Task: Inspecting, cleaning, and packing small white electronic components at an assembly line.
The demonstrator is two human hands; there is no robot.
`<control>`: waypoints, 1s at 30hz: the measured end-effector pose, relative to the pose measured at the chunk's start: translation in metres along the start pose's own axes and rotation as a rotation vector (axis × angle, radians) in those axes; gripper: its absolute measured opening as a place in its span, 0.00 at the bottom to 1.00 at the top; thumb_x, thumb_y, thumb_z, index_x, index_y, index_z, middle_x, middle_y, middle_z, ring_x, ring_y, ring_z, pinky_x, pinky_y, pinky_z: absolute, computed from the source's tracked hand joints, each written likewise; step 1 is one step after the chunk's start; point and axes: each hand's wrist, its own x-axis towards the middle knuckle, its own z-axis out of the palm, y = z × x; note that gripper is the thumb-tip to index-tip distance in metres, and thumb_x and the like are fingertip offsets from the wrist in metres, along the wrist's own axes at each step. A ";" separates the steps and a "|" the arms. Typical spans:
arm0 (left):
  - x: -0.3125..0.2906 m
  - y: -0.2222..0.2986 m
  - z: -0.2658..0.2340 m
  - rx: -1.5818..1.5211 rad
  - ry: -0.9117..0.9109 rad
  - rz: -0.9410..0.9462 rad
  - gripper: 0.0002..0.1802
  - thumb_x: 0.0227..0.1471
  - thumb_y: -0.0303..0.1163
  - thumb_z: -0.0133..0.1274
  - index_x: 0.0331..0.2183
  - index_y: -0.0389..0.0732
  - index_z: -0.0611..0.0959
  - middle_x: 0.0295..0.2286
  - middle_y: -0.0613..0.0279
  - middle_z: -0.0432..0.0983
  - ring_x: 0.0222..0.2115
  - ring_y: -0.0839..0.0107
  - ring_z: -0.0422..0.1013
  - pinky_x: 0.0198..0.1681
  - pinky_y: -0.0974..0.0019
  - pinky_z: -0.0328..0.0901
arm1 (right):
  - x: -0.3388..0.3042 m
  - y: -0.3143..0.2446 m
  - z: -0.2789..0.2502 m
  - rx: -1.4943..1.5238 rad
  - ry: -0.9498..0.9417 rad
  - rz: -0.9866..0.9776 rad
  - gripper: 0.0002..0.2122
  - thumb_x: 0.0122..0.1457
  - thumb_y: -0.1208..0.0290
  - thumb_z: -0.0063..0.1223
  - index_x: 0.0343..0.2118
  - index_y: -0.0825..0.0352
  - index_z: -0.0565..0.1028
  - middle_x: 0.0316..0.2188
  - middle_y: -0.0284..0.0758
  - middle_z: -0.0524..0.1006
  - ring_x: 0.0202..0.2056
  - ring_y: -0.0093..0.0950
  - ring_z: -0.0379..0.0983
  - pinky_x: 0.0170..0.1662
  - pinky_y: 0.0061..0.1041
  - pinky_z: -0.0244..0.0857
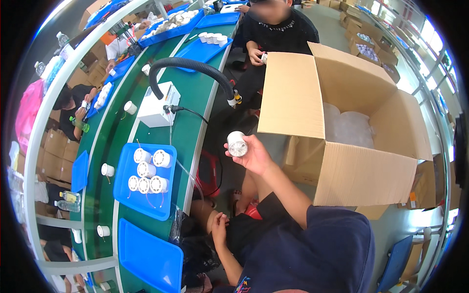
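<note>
In my right hand is a short white cylinder with a clear, faceted end, raised between the bench and an open carton. The fingers wrap round its side, and the clear end faces me. My left hand rests low by my thigh, fingers loosely bent and apart, with nothing visible in it. On the bench to the left, a blue tray carries several white cylinders with slotted round ends and thin wires. A second blue tray lies nearer to me.
A large open carton with translucent wrapping inside stands at right. A white box with a black flexible hose is on the bench. Loose white cylinders sit on the green belt. A co-worker sits at the far side.
</note>
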 end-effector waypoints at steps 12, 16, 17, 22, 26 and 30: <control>0.001 0.005 0.004 0.001 0.000 -0.004 0.21 0.59 0.40 0.51 0.49 0.35 0.73 0.37 0.62 0.75 0.33 0.75 0.72 0.37 0.73 0.67 | -0.019 -0.002 0.026 -0.054 -0.053 -0.001 0.21 0.62 0.62 0.42 0.54 0.71 0.65 0.47 0.48 0.73 0.43 0.43 0.76 0.35 0.31 0.77; 0.004 -0.003 0.002 -0.004 -0.010 -0.020 0.21 0.59 0.39 0.51 0.49 0.35 0.73 0.36 0.62 0.75 0.32 0.75 0.72 0.37 0.73 0.67 | -0.029 -0.004 0.034 -0.155 -0.091 -0.084 0.22 0.62 0.64 0.43 0.56 0.70 0.63 0.50 0.49 0.72 0.43 0.44 0.75 0.35 0.33 0.77; 0.005 -0.003 0.003 0.004 -0.006 -0.015 0.21 0.59 0.39 0.51 0.49 0.35 0.74 0.36 0.62 0.75 0.32 0.75 0.72 0.37 0.73 0.67 | -0.031 -0.007 0.036 -0.156 -0.089 -0.086 0.22 0.62 0.64 0.43 0.56 0.70 0.63 0.50 0.49 0.72 0.43 0.44 0.75 0.35 0.33 0.77; 0.007 -0.006 0.004 -0.007 -0.007 -0.021 0.20 0.59 0.39 0.51 0.48 0.35 0.74 0.36 0.62 0.75 0.32 0.75 0.72 0.37 0.73 0.66 | -0.045 -0.013 0.050 -0.256 -0.035 -0.191 0.21 0.59 0.70 0.46 0.56 0.66 0.62 0.48 0.44 0.71 0.45 0.39 0.74 0.37 0.34 0.75; 0.003 -0.006 -0.002 -0.004 0.012 -0.003 0.20 0.59 0.39 0.51 0.48 0.35 0.74 0.36 0.63 0.75 0.32 0.76 0.72 0.37 0.74 0.66 | -0.049 -0.007 0.063 -0.464 -0.004 -0.266 0.22 0.58 0.74 0.47 0.56 0.65 0.62 0.47 0.39 0.71 0.45 0.34 0.73 0.39 0.34 0.74; 0.003 0.001 0.005 0.027 -0.007 -0.004 0.20 0.60 0.38 0.51 0.48 0.35 0.74 0.37 0.62 0.75 0.33 0.75 0.72 0.37 0.73 0.66 | -0.053 -0.013 0.069 -0.617 0.019 -0.334 0.24 0.56 0.78 0.49 0.57 0.65 0.61 0.46 0.36 0.69 0.46 0.29 0.71 0.43 0.31 0.72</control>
